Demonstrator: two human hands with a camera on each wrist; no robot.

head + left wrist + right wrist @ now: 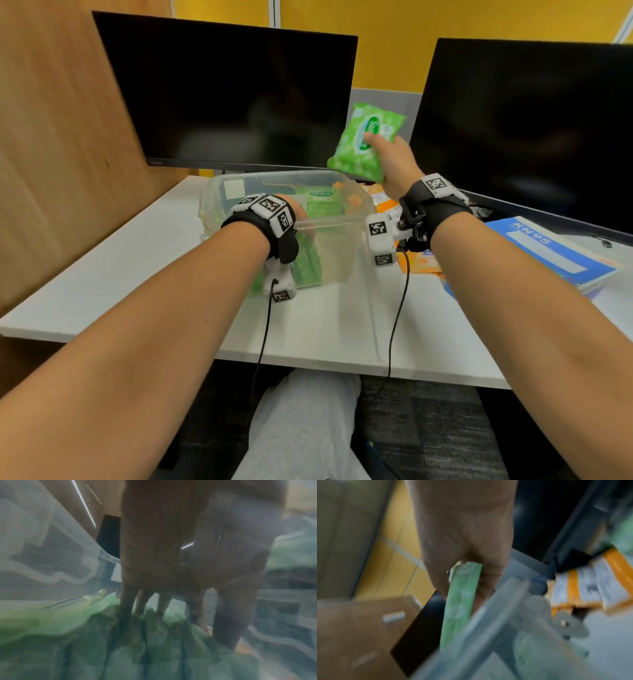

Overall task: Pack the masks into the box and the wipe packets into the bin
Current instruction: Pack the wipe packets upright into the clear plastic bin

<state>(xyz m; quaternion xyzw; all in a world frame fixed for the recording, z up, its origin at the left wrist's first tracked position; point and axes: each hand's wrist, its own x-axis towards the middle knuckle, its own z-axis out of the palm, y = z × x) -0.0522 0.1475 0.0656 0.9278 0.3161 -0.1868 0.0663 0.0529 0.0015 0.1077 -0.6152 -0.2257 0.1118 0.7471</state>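
Aloft, right hand (394, 161) grip clamped on green wipe packet (364, 144); left hand (180, 574) fingers straight, touching packets in bin (335, 222).

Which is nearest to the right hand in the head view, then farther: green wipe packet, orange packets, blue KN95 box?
1. Green wipe packet, held in the right hand.
2. Orange packets, on the table under its wrist.
3. Blue KN95 box, far right.

On the worktop (144, 274) the bin (329, 224) sits at frame centre holding wipe packets (320, 202), the left hand (301, 219) inside it, the right hand (394, 161) holding a wipe packet (363, 144) above its upper-right corner, and the box (555, 253) at right.
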